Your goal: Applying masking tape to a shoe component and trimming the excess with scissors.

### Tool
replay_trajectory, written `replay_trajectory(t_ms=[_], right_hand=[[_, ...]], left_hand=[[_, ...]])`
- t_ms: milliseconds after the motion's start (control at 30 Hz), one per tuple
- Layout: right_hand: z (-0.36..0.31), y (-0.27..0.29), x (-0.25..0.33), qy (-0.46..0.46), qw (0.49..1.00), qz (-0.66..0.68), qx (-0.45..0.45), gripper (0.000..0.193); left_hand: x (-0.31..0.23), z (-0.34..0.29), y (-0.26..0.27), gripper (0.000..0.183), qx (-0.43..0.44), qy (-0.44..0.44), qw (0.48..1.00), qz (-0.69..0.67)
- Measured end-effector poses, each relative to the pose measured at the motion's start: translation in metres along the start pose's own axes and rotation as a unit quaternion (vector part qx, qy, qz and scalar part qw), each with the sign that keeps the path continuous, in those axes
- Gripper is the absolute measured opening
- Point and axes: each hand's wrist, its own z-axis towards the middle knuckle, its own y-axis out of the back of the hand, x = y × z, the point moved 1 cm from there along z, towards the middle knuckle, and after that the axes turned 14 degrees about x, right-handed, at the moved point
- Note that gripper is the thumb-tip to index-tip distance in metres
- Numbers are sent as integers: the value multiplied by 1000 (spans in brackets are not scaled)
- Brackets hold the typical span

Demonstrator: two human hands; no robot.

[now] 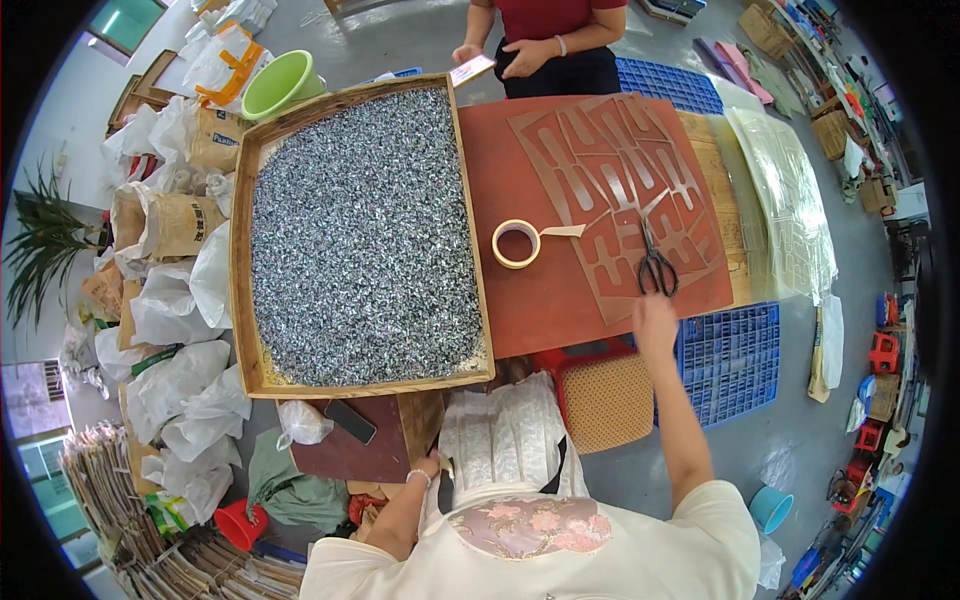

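Note:
My right hand (655, 322) is stretched out over the red-brown board (500, 320), at the near end of the black-handled scissors (657, 265). Its fingers are blurred, so a grip on the handles cannot be made out. The scissors lie with blades apart on a thin translucent sheet (565, 190) with cut-out shapes. A roll of cream tape (497, 250) rests left of them, its loose end pointing toward the sheet. Down by my pale apron (500, 430), my left hand (427, 466) is beside a wooden edge, its fingers mostly hidden.
A wooden tray (240, 300) full of glittering dark flakes takes up the left. Across the board stands a person (555, 45) holding a phone-like object (472, 70). Nearby are a patterned stool (605, 400), blue plastic pallet (730, 360), clear sheets (785, 200) and a green basin (280, 85).

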Motion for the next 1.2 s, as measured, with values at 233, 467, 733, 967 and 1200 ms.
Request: replay_trajectory(t_ms=[233,467,733,967,1200], right_hand=[[-148,-88,79,-91,808,286,508,40],[-188,-16,33,133,848,384,341,30],[-200,83,50,-241,300,814,435,53],[-127,-4,116,-165,404,613,658,64],[-100,-107,114,-53,232,508,828,48]], left_hand=[[-15,-20,-6,83,142,-62,967,-203],[-81,-104,58,47,235,-253,874,-342],[-164,-145,19,37,449,-211,676,-545],[-326,-148,-15,37,492,-323,627,-510],[-343,-49,-87,38,367,-329,798,-347]])
